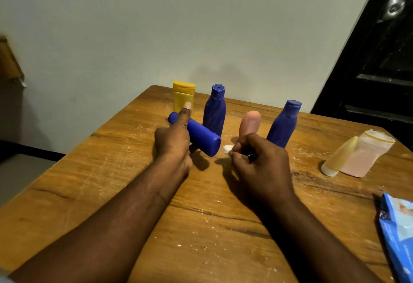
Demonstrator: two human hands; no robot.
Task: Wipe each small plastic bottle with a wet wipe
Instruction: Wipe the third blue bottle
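From the head camera, the left hand (173,142) grips a blue bottle (202,136) held sideways just above the wooden table (201,215), one finger stretched along its body. The right hand (261,164) pinches a small crumpled wet wipe (227,148) right beside the bottle's flat end. Behind them stand a yellow bottle (183,99), two dark blue bottles (214,113) (283,124) and a pink bottle (250,123). Off right lie a pale tube (339,159), a pink container (366,155) and a blue packet (397,233).
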